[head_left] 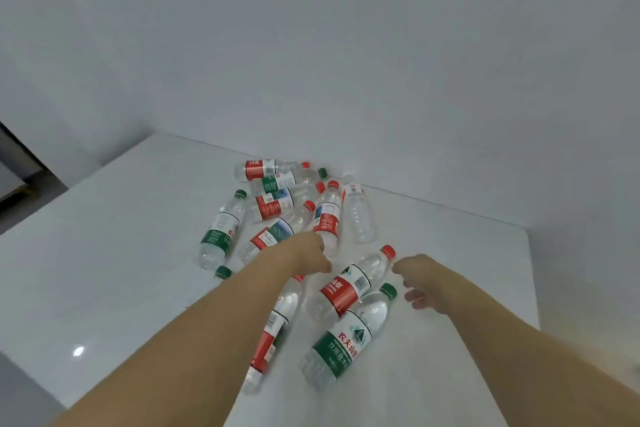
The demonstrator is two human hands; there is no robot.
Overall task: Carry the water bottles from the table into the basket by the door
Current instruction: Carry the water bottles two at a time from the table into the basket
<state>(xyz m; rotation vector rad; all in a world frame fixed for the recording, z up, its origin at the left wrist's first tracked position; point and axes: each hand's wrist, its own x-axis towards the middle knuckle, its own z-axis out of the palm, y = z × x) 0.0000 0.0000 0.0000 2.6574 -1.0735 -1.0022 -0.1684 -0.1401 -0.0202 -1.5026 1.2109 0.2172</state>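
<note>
- Left hand [313,253] curls around the base of a red-label bottle [327,218]; right hand [412,279] hangs loosely curled, holding nothing.
- Other bottles [341,340] lie scattered on the white table [121,253].
- The table meets a plain white wall [346,62].

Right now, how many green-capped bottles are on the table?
4: left bottle, back bottle, front bottle, and a lone cap by the left forearm. Others may be hidden.

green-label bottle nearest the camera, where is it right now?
Head view, lower centre-right: the green-label bottle lies on the white table, beside a red-label bottle, cap toward the right hand.
</note>
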